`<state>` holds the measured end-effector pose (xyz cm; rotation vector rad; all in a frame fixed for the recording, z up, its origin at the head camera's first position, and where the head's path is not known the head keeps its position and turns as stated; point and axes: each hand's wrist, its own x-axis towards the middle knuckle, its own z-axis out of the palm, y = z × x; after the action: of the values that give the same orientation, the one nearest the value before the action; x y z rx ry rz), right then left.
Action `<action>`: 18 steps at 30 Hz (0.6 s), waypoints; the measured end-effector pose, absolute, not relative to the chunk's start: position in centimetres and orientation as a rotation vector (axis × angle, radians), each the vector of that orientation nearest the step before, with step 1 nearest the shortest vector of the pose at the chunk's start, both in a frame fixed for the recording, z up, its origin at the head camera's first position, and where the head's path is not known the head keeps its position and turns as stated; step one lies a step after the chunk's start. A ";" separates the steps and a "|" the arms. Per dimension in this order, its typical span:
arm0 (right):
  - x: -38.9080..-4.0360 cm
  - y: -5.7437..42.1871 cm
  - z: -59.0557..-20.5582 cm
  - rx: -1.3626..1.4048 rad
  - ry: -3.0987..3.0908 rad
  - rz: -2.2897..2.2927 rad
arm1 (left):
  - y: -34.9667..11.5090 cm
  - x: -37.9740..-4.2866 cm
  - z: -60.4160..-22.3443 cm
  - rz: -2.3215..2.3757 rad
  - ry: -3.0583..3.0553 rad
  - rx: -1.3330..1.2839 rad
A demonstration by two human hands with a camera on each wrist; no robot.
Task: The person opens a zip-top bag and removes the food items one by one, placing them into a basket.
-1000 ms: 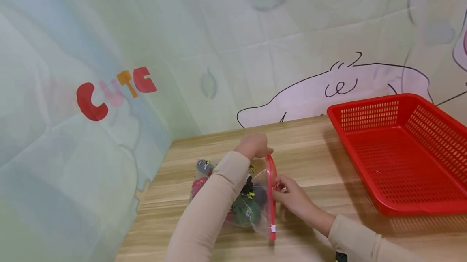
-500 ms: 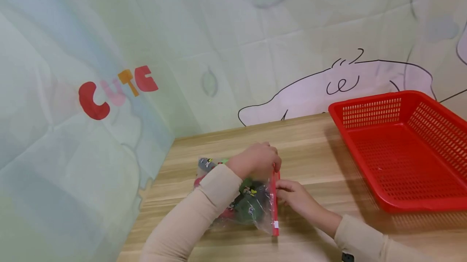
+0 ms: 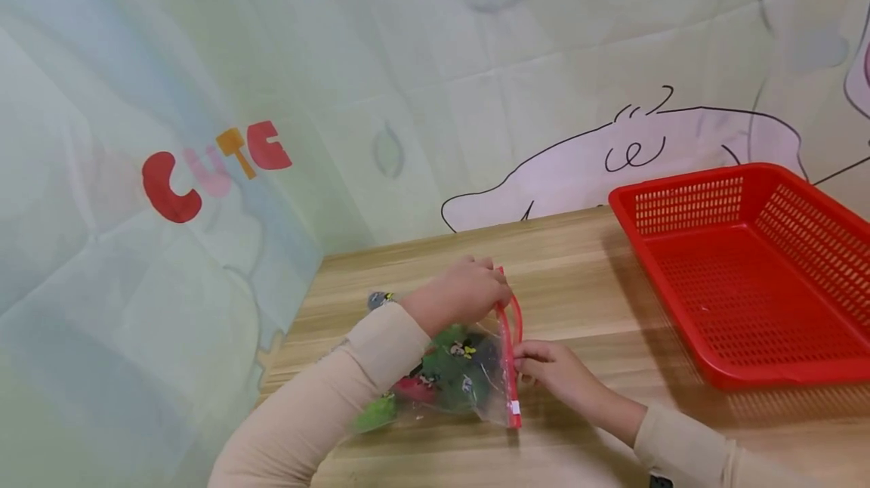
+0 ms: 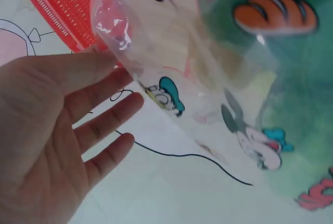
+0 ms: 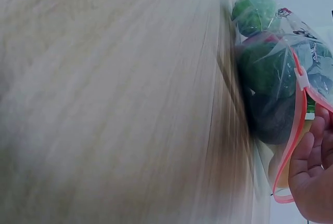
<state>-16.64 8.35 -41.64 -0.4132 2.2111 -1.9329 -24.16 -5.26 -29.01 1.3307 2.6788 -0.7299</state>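
While the bag (image 3: pixel 469 378) lies on its side on the wooden table (image 3: pixel 564 261), its red zip edge (image 3: pixel 510 386) faces to your right, toward the red basket (image 3: pixel 782 375). Your left hand (image 3: pixel 462 291) reaches over the bag to the far end of that edge; its thumb and forefinger pinch the rim, and the left wrist view shows the other fingers loosely extended and apart beside the clear, cartoon-printed plastic. Your right hand (image 3: pixel 557 375) comes in from the other side and pinches the zip edge near its middle, thumb and forefinger close together; the right wrist view cuts that hand off at the border, so you can't quite tell whether it has one lip or both. Between your two hands the red lips stand apart in a narrow loop, while the white slider (image 3: pixel 514 407) sits at the near end. Inside the bag you have a light green round thing (image 5: pixel 255 13), a darker green one (image 5: pixel 268 68) and a dark grey one (image 5: pixel 273 117), packed together. Your beige left sleeve (image 3: pixel 326 397) hangs across part of the bag. Behind the table is a pale cloth (image 3: pixel 326 57) with coloured letters.
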 end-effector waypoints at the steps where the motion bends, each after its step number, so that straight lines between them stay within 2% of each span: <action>1: -16.6 8.3 -41.6 -0.422 2.208 -1.927 | -5.4 -24.1 -29.0 -0.732 2.679 1.346; 10: -16.8 8.4 -41.6 -0.544 2.315 -1.772 | -7.0 -23.6 -28.6 -0.740 2.666 1.448; 18: -18.8 8.7 -41.7 -0.655 2.818 -1.469 | -7.3 -24.1 -28.5 -0.560 2.612 1.423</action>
<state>-18.75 8.73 -41.71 -0.6547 2.8175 -1.4686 -24.15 -7.31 -28.54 1.4227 2.6122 -0.5604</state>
